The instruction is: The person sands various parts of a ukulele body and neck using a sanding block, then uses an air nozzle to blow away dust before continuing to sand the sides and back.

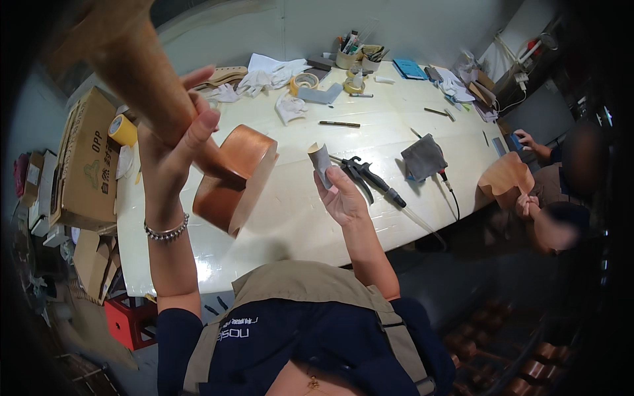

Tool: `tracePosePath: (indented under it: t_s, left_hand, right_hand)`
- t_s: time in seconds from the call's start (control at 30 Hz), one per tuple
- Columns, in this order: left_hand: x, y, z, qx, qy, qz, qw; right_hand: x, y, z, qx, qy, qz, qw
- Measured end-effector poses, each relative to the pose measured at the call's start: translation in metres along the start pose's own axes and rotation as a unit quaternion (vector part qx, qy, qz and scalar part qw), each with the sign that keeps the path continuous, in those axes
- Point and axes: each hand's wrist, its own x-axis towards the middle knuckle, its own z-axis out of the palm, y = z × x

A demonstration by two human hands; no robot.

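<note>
My left hand point(172, 145) grips the neck of an unstrung wooden small guitar-like instrument point(231, 158), held upright at my left, with its rounded reddish-brown body low over or on the table. My right hand point(343, 198) holds a bent piece of grey sandpaper point(320, 162) between thumb and fingers, right of the instrument. Just beyond that hand lies a black air blow gun point(376, 181) with a clear hose. Farther right sits a dark grey padded square tool point(424, 156) with a cable.
The white table point(290, 244) holds cloths point(271, 69), tape rolls point(305, 80), pens point(340, 124) and tool cups point(347, 56). Cardboard boxes point(82, 165) flank the left, above a red stool point(129, 323). At the right, a co-worker point(548, 185) holds a thin wooden piece point(502, 175) and a blue block.
</note>
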Motion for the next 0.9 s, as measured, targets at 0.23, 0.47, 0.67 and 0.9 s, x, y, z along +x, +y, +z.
tracePosePath:
  t_s: [0.23,0.47,0.67,0.9]
  left_hand:
    - [0.014,0.018,0.014,-0.022,-0.048,0.027,0.998]
    - [0.010,0.026,0.039,-0.044,-0.073,0.048,0.995]
    - [0.018,0.025,0.057,-0.036,-0.115,0.016,0.993]
    - [0.016,0.023,0.080,-0.036,-0.141,0.034,0.989]
  right_hand:
    - [-0.013,0.023,0.063,-0.299,-0.053,-0.274,0.912]
    - [-0.014,0.011,0.081,-0.564,-0.089,-0.176,0.802]
    - [-0.014,-0.001,0.094,-0.566,-0.095,-0.123,0.810]
    - [-0.015,-0.014,0.100,-0.616,-0.086,-0.101,0.776]
